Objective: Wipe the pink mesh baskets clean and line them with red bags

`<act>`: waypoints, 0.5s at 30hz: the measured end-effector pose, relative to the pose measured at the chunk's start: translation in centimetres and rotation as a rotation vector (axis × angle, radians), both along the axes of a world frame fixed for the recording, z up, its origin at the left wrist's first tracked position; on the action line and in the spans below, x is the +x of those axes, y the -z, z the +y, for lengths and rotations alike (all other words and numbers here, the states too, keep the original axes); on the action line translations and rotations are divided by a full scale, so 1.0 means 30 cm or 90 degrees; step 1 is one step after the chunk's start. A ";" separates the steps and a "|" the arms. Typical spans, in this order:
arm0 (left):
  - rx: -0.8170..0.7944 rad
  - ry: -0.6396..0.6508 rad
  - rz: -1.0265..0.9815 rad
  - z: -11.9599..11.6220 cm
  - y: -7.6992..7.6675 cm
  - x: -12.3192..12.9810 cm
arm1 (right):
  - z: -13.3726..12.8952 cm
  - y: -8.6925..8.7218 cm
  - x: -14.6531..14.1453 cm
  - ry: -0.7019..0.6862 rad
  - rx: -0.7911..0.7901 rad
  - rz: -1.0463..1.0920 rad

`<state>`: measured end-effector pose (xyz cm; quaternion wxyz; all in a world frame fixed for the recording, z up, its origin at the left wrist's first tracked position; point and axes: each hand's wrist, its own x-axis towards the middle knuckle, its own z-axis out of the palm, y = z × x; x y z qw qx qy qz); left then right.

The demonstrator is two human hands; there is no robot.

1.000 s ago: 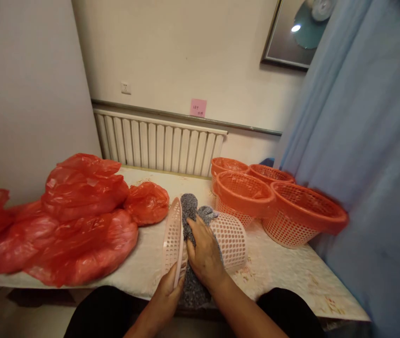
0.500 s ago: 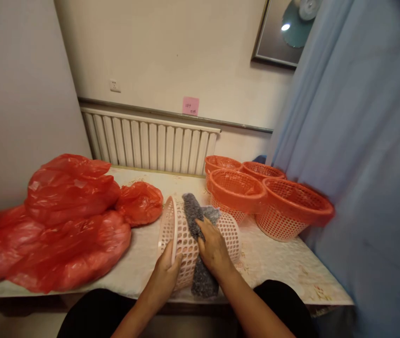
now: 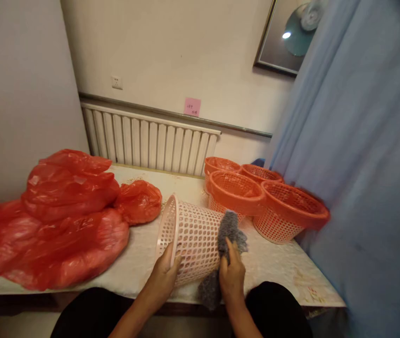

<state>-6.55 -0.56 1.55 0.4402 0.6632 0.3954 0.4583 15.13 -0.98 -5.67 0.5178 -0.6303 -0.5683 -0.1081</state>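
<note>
A pale pink perforated basket [image 3: 200,239] lies on its side on the covered table, its open rim facing left. My left hand [image 3: 166,274] grips that rim at the lower left, some fingers inside the basket. At the basket's base end, my right hand [image 3: 232,270] holds a grey cloth [image 3: 228,230] against the surface. Part of the cloth hangs below the hand by the table's front edge.
Several baskets lined with red plastic [image 3: 237,185] stand at the right back, near a blue curtain [image 3: 358,155]. Red plastic bags [image 3: 69,225] are heaped on the left of the table [image 3: 277,277]. Behind are a radiator [image 3: 150,136] and a wall.
My right hand and the grey cloth have moved right along the basket, from its middle to its base end. My left hand keeps its hold on the rim.
</note>
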 end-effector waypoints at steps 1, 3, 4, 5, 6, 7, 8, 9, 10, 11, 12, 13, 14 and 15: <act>-0.001 0.004 0.005 0.003 0.001 -0.004 | -0.018 -0.007 -0.054 -0.034 0.006 -0.023; -0.003 0.010 0.006 0.007 0.008 -0.010 | -0.047 -0.043 -0.158 -0.131 0.007 -0.081; -0.002 0.012 0.002 0.007 0.016 -0.012 | -0.056 -0.069 -0.202 -0.176 0.012 -0.102; -0.002 0.013 -0.003 0.008 0.026 -0.015 | -0.062 -0.098 -0.241 -0.209 0.020 -0.116; -0.002 0.013 -0.008 0.007 0.038 -0.017 | -0.062 -0.128 -0.272 -0.238 0.025 -0.129; -0.002 0.009 -0.012 0.007 0.051 -0.019 | -0.059 -0.157 -0.295 -0.257 0.028 -0.138; -0.003 0.008 -0.014 0.006 0.064 -0.020 | -0.050 -0.184 -0.312 -0.268 0.028 -0.144; -0.004 0.007 -0.013 0.006 0.078 -0.021 | -0.038 -0.209 -0.322 -0.274 0.025 -0.148; -0.004 0.010 -0.010 0.006 0.091 -0.023 | -0.023 -0.231 -0.326 -0.274 0.021 -0.150; 0.002 0.015 -0.004 0.007 0.106 -0.023 | -0.005 -0.251 -0.324 -0.273 0.016 -0.152; 0.009 0.022 0.003 0.007 0.120 -0.024 | 0.015 -0.269 -0.319 -0.271 0.010 -0.154; 0.018 0.027 0.011 0.007 0.136 -0.025 | 0.036 -0.287 -0.311 -0.271 0.003 -0.154; 0.031 0.029 0.020 0.006 0.152 -0.026 | 0.058 -0.303 -0.301 -0.273 -0.005 -0.154; 0.046 0.028 0.028 0.003 0.170 -0.028 | 0.079 -0.319 -0.289 -0.275 -0.015 -0.151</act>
